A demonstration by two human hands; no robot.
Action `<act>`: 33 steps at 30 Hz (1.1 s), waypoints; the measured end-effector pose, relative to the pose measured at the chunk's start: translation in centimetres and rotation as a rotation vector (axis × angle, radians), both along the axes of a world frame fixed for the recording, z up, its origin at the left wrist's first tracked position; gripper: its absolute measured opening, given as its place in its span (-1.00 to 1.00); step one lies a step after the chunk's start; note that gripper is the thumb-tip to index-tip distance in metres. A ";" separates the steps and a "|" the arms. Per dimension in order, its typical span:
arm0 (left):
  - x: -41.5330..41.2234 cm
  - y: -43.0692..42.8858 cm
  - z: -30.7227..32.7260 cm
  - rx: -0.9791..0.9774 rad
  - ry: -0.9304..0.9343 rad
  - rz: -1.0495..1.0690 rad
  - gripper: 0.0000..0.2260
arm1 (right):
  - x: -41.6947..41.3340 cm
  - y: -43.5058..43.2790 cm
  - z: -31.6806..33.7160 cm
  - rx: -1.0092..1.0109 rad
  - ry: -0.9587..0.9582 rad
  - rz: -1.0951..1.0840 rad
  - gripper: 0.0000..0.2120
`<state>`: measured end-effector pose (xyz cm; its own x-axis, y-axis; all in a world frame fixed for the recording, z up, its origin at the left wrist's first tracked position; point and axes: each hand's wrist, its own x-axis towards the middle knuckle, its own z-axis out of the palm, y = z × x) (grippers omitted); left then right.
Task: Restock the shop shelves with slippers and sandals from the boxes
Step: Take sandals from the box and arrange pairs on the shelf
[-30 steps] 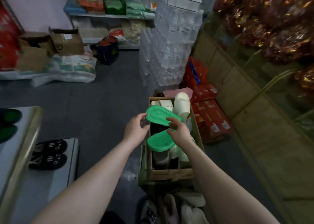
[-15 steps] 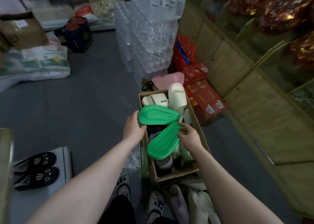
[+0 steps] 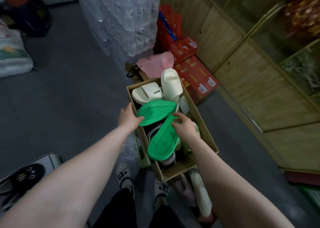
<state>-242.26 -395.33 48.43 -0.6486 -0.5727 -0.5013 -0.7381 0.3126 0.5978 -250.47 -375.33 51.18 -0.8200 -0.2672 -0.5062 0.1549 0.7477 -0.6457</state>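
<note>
Head: green slippers (image 3: pixel 156 112) in left grip (image 3: pixel 128 118), right grip (image 3: pixel 183 126).

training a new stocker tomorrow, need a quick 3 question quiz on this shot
1. True or false: the left hand holds the upper green slipper and the right hand holds the lower green slipper.
2. Where are the red cartons? A) inside the box B) on the floor to the right of the box C) in the right hand
3. Fill in: both green slippers are turned so that their ____ face the camera.

Key: 1 true; 2 B; 3 soles
</note>
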 end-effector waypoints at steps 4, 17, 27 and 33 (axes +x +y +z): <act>0.1 1.1 -0.1 -0.016 0.015 -0.121 -0.64 | 0.0 -0.1 -0.2 0.026 -0.023 0.031 -0.62; 2.5 9.1 1.4 0.107 0.229 -0.459 -0.71 | -0.9 2.8 0.1 -0.229 -0.292 -0.431 -0.48; 4.3 11.8 -1.1 -0.089 -0.229 -0.208 -0.32 | -1.7 8.9 0.5 -0.163 -0.261 -0.258 -0.25; 4.2 13.1 -2.5 0.027 -0.322 -0.151 -0.17 | -1.5 11.7 -0.1 -0.023 -0.220 -0.068 -0.16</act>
<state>-238.09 -382.25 45.92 -0.5312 -0.4662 -0.7075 -0.8368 0.4195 0.3519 -252.01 -363.66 51.10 -0.7069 -0.2283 -0.6694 0.3438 0.7163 -0.6073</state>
